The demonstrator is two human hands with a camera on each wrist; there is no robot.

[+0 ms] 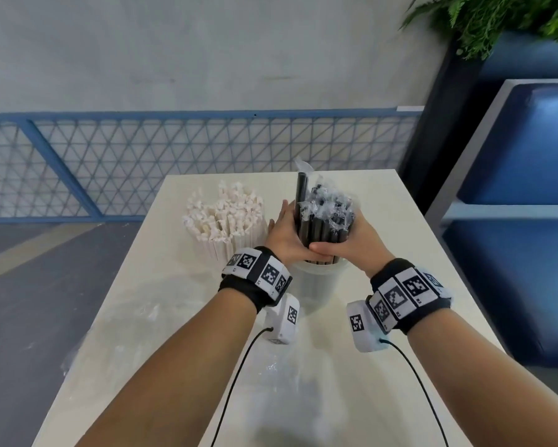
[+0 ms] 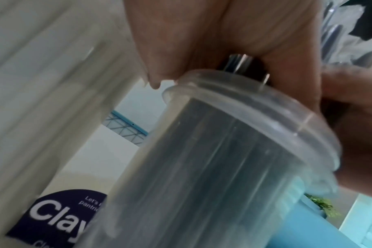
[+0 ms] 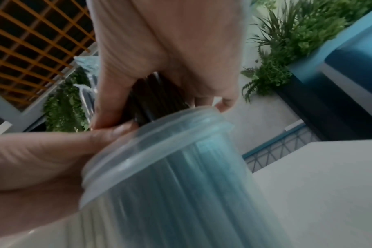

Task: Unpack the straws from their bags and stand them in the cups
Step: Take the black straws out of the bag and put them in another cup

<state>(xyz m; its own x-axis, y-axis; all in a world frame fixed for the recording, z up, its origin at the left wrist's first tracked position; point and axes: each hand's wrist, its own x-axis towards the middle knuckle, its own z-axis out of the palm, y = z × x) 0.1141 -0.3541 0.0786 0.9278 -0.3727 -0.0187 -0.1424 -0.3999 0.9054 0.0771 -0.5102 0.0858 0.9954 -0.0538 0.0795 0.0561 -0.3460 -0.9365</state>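
Fingers (image 3: 108, 100) of both hands curl narrow round one bundle of black straws (image 1: 322, 227), thumbs meeting at the near side just above the cup rim. Left hand (image 1: 285, 233) wraps the bundle's left flank; right hand (image 1: 356, 235) wraps the right. Between them the straws stand roughly upright, lower ends already inside the clear cup (image 1: 316, 279), which sits on the white surface (image 1: 400, 253). Each straw looks individually sleeved in clear film, crinkled at the tops; one black straw pokes up above the rest at the far left of the bundle. Left wrist view shows dark straw shafts through the cup wall (image 2: 212, 167), reaching well down; whether they touch the bottom cannot be told. Just left of this cup, a second cup packed with white paper-wrapped straws (image 1: 226, 217), standing, apparently finished. Crumpled clear bags (image 1: 135, 317) lie flat on the near part of the surface, seemingly emptied. Step in hand, as judged: seating the black bundle in its cup, late in the task. Next move calls for easing both grips apart gently so the straws fan against the rim without tipping the light cup, then perhaps pressing the tall straw down level. Risk: releasing one side first could topple the cup toward the white one.
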